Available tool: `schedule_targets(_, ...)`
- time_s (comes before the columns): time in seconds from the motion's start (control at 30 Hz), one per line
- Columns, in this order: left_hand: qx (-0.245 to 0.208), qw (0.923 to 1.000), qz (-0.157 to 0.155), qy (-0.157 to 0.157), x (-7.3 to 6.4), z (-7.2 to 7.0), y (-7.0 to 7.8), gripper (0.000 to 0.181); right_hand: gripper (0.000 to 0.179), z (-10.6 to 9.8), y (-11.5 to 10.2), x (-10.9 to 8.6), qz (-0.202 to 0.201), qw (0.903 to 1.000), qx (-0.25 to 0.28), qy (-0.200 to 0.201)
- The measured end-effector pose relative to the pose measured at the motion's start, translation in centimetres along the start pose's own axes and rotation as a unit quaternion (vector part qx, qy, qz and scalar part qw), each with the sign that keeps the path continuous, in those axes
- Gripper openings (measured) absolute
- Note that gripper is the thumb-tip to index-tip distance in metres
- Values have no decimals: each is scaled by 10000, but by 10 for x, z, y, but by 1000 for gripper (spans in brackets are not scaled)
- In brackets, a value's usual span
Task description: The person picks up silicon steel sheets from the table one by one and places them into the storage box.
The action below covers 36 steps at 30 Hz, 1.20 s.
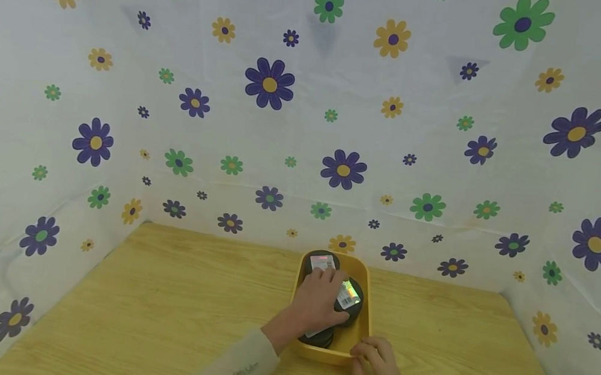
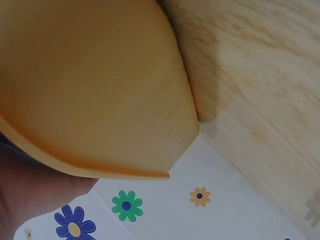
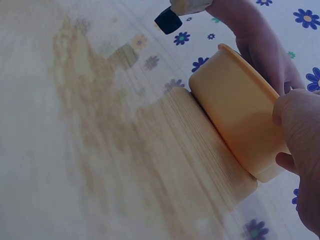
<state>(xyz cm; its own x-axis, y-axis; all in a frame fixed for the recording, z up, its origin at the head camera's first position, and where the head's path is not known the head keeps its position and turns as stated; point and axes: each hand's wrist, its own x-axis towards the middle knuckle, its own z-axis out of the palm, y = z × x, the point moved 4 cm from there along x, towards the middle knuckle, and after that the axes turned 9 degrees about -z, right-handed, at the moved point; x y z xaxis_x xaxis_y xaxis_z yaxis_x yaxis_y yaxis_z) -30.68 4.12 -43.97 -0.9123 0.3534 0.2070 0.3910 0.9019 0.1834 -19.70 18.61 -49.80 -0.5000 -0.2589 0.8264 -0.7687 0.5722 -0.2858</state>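
Note:
A yellow plastic bin [image 1: 368,315] stands on the table and holds several round black disc-shaped items with printed labels. My left hand [image 1: 317,301] reaches inside, its thumb and fingers about a labelled black disc [image 1: 355,313]. Another black disc [image 1: 315,255] lies at the far end of the bin, and more black discs [image 1: 325,339] are stacked at the near left, partly hidden by the hand. At the bin's near right corner my right hand [image 1: 380,373] grips the rim. The left wrist view shows the bin's outer wall [image 2: 100,100] close up, with the left thumb [image 2: 45,192] past its rim.
A wood-grain table [image 1: 186,297] lies under the bin. White sheeting with flower prints [image 1: 306,128] rises behind the table and on both sides. A small dark block-like object [image 3: 168,21] sits at the left wrist in the right wrist view.

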Motion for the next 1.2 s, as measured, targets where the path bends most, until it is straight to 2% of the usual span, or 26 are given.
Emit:
schedule_targets(0.07,37,10000,24,16,0,2,1,66,3,-1,0,0,-17,10000,-11,51)
schedule_targets(0.2,-11,10000,52,-32,2,4,4,65,28,-4,-1,0,134,9999,-70,2)
schedule_targets(0.27,-37,9999,53,-100,2,5,6,65,34,-5,-2,0,187,9998,-77,-30)
schedule_targets(0.6,-23,9993,24,-360,3,11,14,68,34,-10,-5,0,90,9999,-36,66)
schedule_targets(0.73,-632,9963,-100,-567,2,10,7,69,38,-8,-7,2,66,9999,-53,85)
schedule_targets(0.87,-1423,9872,-224,-690,-1,9,-8,61,38,-4,-7,4,96,9999,30,5)
schedule_targets(0.97,-1833,9800,-311,-707,-4,8,-20,52,37,0,-7,5,111,9999,69,-63)
schedule_targets(1.07,-2119,9741,-349,-703,-6,5,-29,46,35,2,-6,5,107,9999,47,-50)
schedule_targets(1.2,-2287,9714,-302,-560,-6,-3,-40,42,29,2,-1,6,159,9999,25,20)
